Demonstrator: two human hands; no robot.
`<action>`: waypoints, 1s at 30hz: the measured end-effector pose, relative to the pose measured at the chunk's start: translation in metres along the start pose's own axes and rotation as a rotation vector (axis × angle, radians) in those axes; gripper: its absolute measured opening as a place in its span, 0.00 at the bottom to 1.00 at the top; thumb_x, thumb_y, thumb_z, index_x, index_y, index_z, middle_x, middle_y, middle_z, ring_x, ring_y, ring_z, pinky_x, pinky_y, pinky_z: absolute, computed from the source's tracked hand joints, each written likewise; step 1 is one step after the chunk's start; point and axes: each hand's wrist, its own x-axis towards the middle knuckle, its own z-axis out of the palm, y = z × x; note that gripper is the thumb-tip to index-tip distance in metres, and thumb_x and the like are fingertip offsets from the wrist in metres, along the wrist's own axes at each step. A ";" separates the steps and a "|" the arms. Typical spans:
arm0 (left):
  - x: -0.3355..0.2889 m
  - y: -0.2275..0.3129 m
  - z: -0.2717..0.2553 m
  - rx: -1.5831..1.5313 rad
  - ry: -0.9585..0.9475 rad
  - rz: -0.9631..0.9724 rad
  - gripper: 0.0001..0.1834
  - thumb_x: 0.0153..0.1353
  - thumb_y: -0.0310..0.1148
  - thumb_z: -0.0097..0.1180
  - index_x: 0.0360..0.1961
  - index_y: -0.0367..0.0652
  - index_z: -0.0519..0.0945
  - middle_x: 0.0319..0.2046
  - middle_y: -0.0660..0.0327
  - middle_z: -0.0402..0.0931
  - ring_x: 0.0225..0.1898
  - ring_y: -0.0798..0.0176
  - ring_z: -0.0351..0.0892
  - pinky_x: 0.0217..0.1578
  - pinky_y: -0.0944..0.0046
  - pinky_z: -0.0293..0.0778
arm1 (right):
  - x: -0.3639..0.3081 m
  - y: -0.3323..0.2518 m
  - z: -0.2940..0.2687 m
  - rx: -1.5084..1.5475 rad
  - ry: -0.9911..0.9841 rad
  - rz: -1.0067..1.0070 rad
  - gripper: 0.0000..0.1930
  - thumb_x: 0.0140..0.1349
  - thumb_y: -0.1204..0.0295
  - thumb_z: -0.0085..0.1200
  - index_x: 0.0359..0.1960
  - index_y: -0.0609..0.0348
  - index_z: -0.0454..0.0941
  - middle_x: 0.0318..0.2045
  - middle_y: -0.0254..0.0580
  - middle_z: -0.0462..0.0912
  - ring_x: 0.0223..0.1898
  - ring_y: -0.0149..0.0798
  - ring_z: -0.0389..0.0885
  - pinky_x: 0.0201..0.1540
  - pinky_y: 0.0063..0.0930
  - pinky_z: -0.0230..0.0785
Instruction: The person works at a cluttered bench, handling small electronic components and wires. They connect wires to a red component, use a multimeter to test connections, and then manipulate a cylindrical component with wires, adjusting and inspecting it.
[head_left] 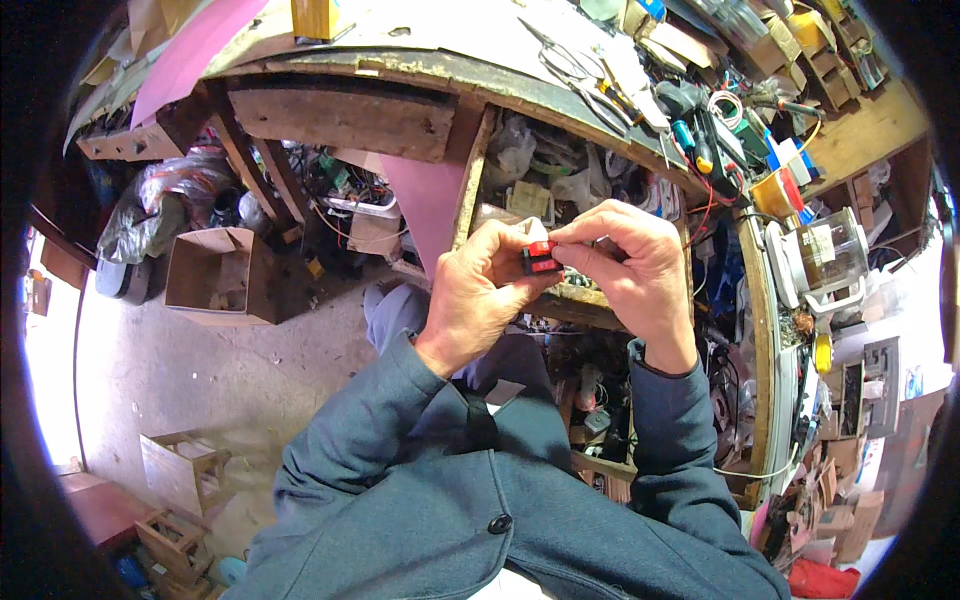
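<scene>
In front of my chest, just short of the workbench edge, I hold a small black rocker switch (543, 257) with two red rockers showing. My left hand (470, 295) is closed around its left side, thumb below and fingers above. From the right, my right hand (637, 262) is closed too, its thumb and forefinger pinched at the switch's right edge. Whatever lies between those fingertips is too small to make out. The switch's underside is hidden by the left hand.
Ahead runs the wooden workbench (400, 75), with scissors (568, 58) and tangled wires towards the right. Cluttered shelves lie under it. A cardboard box (222, 275) sits on the floor at left. At right stands a clear-sided appliance (828, 252).
</scene>
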 end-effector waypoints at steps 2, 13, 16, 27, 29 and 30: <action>0.000 0.000 -0.001 0.012 -0.001 -0.002 0.15 0.57 0.16 0.68 0.44 0.37 0.79 0.42 0.64 0.83 0.46 0.71 0.83 0.48 0.67 0.82 | 0.000 -0.002 0.000 -0.009 0.002 0.011 0.07 0.54 0.79 0.69 0.34 0.60 0.87 0.28 0.40 0.85 0.30 0.35 0.84 0.33 0.26 0.73; 0.001 0.001 -0.002 -0.200 -0.048 -0.001 0.16 0.60 0.18 0.67 0.46 0.39 0.76 0.45 0.62 0.79 0.49 0.66 0.82 0.54 0.62 0.82 | -0.001 -0.013 0.000 -0.092 0.061 -0.098 0.07 0.54 0.80 0.68 0.35 0.60 0.87 0.29 0.42 0.85 0.30 0.37 0.85 0.33 0.26 0.76; 0.002 -0.001 -0.003 -0.270 -0.083 0.003 0.17 0.61 0.18 0.66 0.47 0.40 0.74 0.47 0.61 0.78 0.51 0.64 0.82 0.55 0.60 0.82 | -0.001 -0.017 0.002 -0.085 0.079 -0.093 0.07 0.54 0.80 0.68 0.35 0.60 0.87 0.29 0.42 0.85 0.31 0.37 0.85 0.33 0.26 0.76; 0.001 0.001 -0.006 -0.226 -0.085 -0.046 0.18 0.59 0.17 0.67 0.47 0.41 0.74 0.47 0.61 0.78 0.51 0.67 0.81 0.56 0.62 0.80 | -0.001 -0.015 0.006 -0.096 0.075 -0.117 0.07 0.53 0.81 0.68 0.34 0.61 0.86 0.30 0.42 0.86 0.32 0.38 0.86 0.35 0.27 0.77; 0.001 0.002 -0.006 -0.222 -0.081 -0.047 0.18 0.59 0.16 0.67 0.47 0.40 0.74 0.47 0.61 0.79 0.51 0.67 0.80 0.56 0.62 0.80 | -0.002 -0.017 0.006 -0.091 0.066 -0.098 0.07 0.52 0.81 0.68 0.34 0.61 0.85 0.30 0.42 0.86 0.32 0.39 0.86 0.35 0.27 0.77; -0.001 0.002 -0.007 -0.222 -0.073 -0.052 0.18 0.59 0.16 0.67 0.46 0.40 0.74 0.46 0.61 0.79 0.51 0.67 0.81 0.56 0.62 0.80 | -0.001 -0.017 0.006 -0.105 0.062 -0.100 0.07 0.52 0.81 0.68 0.34 0.61 0.85 0.30 0.42 0.86 0.32 0.39 0.86 0.35 0.27 0.77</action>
